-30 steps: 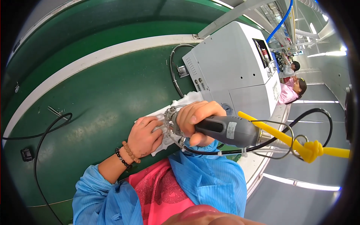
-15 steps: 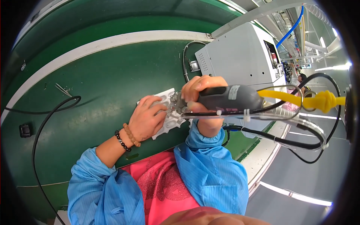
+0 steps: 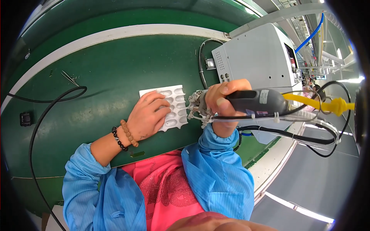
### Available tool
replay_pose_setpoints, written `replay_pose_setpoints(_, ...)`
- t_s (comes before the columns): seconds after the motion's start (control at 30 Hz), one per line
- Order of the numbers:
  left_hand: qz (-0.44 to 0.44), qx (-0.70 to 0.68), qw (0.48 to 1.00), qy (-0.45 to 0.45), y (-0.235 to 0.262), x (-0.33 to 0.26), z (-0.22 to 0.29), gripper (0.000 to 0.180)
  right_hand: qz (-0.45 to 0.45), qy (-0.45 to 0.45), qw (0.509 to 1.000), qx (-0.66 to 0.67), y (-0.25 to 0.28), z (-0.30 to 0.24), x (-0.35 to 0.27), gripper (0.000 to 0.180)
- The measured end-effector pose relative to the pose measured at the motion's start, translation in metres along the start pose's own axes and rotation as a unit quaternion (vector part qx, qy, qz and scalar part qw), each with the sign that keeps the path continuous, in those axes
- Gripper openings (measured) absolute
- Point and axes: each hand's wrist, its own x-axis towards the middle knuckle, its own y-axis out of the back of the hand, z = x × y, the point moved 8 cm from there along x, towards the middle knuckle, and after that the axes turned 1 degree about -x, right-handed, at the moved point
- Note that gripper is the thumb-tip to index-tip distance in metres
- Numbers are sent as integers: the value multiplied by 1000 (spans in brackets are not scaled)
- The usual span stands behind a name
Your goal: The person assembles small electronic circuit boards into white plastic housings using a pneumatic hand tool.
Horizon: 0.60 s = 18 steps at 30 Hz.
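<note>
The left hand is resting its slightly spread fingers on the left part of one white, moulded tray with oval hollows, which is lying under and right of them. The right hand's fingers are wrapping around one dark grey, rounded handheld tool; its metal head is hanging just right of the tray. One brown beaded bracelet and one black beaded bracelet are sitting behind the left hand. One green desk is spreading around.
</note>
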Motion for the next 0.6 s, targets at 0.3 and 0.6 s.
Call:
replay_pose_setpoints(0.3, -6, 44, 999, 8, -7, -6, 7, 29, -16, 12, 999, 31, -9, -7, 0, 37)
replay_pose_setpoints(0.6, -30, 6, 999, -32, -23, -10, 23, 32, -99, 69, 991, 53, -12, -22, -1, 32)
